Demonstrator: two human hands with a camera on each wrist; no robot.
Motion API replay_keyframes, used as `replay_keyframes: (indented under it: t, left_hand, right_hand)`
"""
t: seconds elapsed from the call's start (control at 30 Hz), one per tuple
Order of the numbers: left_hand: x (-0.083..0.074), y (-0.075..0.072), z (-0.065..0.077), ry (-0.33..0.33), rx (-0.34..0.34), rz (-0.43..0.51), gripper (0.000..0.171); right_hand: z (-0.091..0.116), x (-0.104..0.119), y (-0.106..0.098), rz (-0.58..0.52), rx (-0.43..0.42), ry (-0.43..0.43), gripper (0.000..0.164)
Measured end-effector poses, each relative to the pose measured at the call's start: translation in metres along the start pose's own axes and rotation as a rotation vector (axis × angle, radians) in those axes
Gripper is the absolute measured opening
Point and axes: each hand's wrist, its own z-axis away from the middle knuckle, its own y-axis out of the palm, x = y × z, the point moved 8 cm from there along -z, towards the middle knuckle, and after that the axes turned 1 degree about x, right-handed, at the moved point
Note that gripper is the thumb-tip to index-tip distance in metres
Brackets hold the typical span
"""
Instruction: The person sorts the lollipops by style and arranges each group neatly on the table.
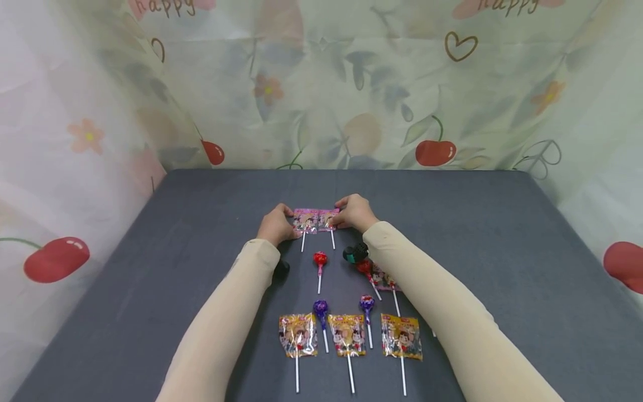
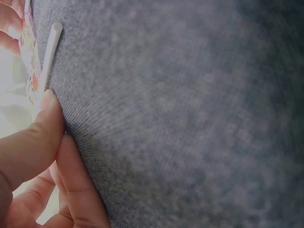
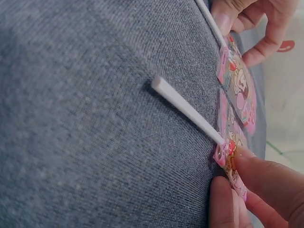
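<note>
Ahead, our head view shows our left hand (image 1: 277, 224) gripping a flat lollipop in pink printed plastic (image 1: 305, 220), our right hand (image 1: 355, 213) pinching its matching neighbour (image 1: 326, 218), side by side on dark grey cloth (image 1: 150, 279); light, level fingers should align them best. Our left wrist view shows wrapping edge-on; our right wrist view reveals both printed faces.

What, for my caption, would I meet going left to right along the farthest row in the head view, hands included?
Left hand, left pink-wrapped lollipop, right pink-wrapped lollipop, right hand.
</note>
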Motion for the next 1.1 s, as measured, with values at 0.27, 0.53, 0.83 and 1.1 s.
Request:
replay_keyframes:
  t: [0.27,0.53,0.83,1.1]
  left_hand:
    - [-0.001,0.000,0.003,-0.009,0.005,0.003,0.050]
    - [-0.001,0.000,0.003,-0.012,0.005,-0.008,0.050]
    - [-0.001,0.001,0.001,-0.018,0.008,-0.001,0.050]
    - [-0.001,0.001,0.003,-0.029,0.000,-0.006,0.050]
  right_hand:
    - [-0.001,-0.001,0.002,0.002,0.004,0.021,0.054]
    - [-0.009,-0.004,0.003,-0.003,0.021,0.055,0.057]
    - [-0.005,-0.001,0.002,0.015,0.026,0.040,0.057]
    - [0.006,0.006,0.003,0.030,0.135,0.015,0.056]
